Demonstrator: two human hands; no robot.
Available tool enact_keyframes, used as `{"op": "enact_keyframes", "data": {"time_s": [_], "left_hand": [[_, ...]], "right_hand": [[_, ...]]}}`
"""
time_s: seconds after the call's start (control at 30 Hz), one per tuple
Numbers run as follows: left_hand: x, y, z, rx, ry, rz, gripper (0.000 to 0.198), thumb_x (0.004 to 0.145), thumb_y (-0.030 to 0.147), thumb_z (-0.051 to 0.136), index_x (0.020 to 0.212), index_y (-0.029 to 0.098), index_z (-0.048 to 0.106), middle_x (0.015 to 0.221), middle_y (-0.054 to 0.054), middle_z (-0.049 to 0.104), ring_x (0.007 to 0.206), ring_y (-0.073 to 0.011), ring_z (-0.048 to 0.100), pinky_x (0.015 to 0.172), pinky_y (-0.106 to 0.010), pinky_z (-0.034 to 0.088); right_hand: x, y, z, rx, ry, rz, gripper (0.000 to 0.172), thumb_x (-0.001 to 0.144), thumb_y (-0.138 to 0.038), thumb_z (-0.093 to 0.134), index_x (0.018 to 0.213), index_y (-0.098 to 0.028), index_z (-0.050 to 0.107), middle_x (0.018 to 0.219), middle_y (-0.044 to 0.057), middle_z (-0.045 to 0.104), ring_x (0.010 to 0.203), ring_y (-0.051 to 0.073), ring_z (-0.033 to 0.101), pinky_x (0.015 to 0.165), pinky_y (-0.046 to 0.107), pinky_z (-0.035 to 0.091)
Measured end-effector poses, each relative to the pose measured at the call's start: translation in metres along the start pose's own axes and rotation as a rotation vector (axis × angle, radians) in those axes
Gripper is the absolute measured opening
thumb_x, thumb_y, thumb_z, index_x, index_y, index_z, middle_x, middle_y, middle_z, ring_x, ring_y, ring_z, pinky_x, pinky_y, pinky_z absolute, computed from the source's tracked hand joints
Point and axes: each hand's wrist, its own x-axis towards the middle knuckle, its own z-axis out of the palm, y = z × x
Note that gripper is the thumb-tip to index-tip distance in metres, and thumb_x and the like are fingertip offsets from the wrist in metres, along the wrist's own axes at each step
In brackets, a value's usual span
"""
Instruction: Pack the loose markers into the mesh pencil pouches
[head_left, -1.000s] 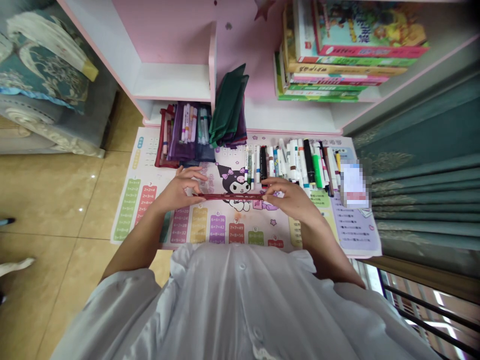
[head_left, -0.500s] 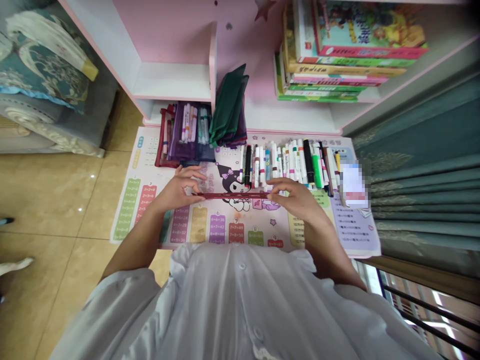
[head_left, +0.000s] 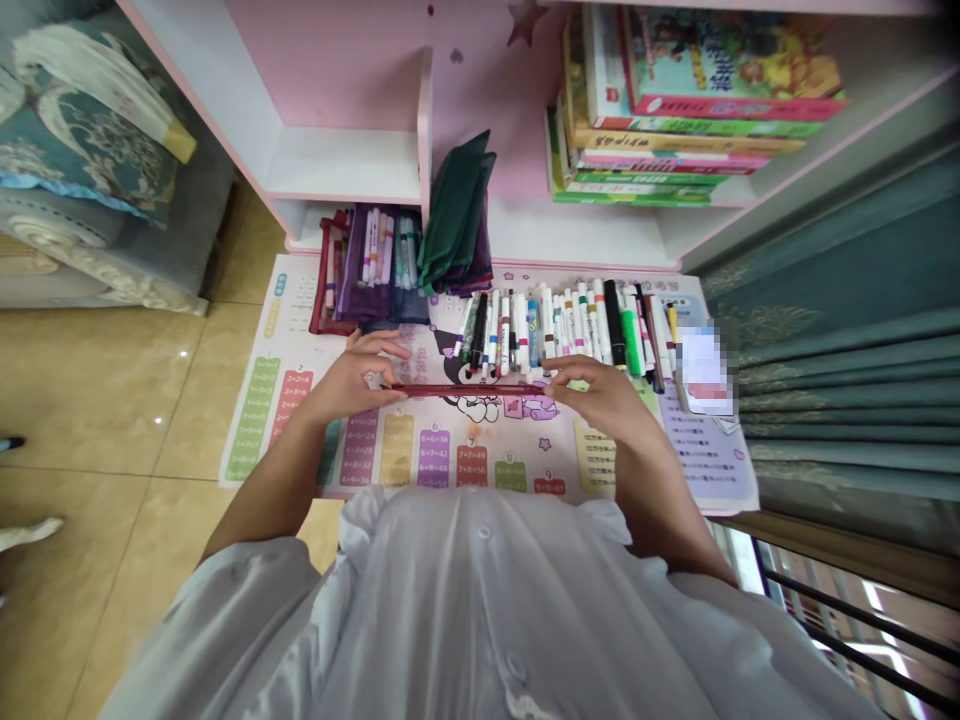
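A dark red pouch, seen edge-on as a thin strip, stretches level between my two hands above the desk mat. My left hand pinches its left end between thumb and fingers. At the other end, my right hand pinches it the same way. Just beyond it lies a row of markers, mostly white with a few black and green ones. Filled mesh pouches, one of them purple and one red, rest at the back left. Green mesh pouches lean against the shelf divider.
A printed mat with times tables covers the desk. The phone lies at the right. Stacked books fill part of the pink-and-white shelf behind. A curtain hangs at the right.
My right hand has shifted slightly to the right, and the pouch strip looks a little longer. Markers at the left end of the row have tilted and spread leftward.
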Motion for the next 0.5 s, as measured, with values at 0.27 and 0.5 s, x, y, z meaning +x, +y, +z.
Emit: {"op": "enact_keyframes", "data": {"time_s": [0.27, 0.5], "left_hand": [[-0.0004, 0.0023, -0.0007, 0.01, -0.004, -0.004, 0.036, 0.078, 0.048, 0.077, 0.062, 0.02, 0.059, 0.119, -0.007, 0.072, 0.137, -0.0319, 0.049, 0.121, -0.06, 0.014], [-0.0004, 0.0032, -0.0016, 0.02, -0.01, -0.009, 0.037, 0.078, 0.049, 0.077, 0.062, 0.02, 0.06, 0.118, -0.007, 0.072, 0.137, -0.0313, 0.048, 0.122, -0.058, 0.014]], "right_hand": [[-0.0007, 0.0061, -0.0002, -0.006, 0.024, -0.006, 0.021, 0.075, -0.044, 0.067, 0.064, -0.026, 0.068, 0.12, 0.002, 0.072, 0.114, 0.031, 0.066, 0.096, 0.05, 0.048], [-0.0014, 0.0033, -0.0045, -0.029, 0.067, -0.009, 0.02, 0.074, -0.042, 0.067, 0.062, -0.026, 0.068, 0.115, 0.003, 0.074, 0.11, 0.031, 0.067, 0.093, 0.048, 0.05]]}}
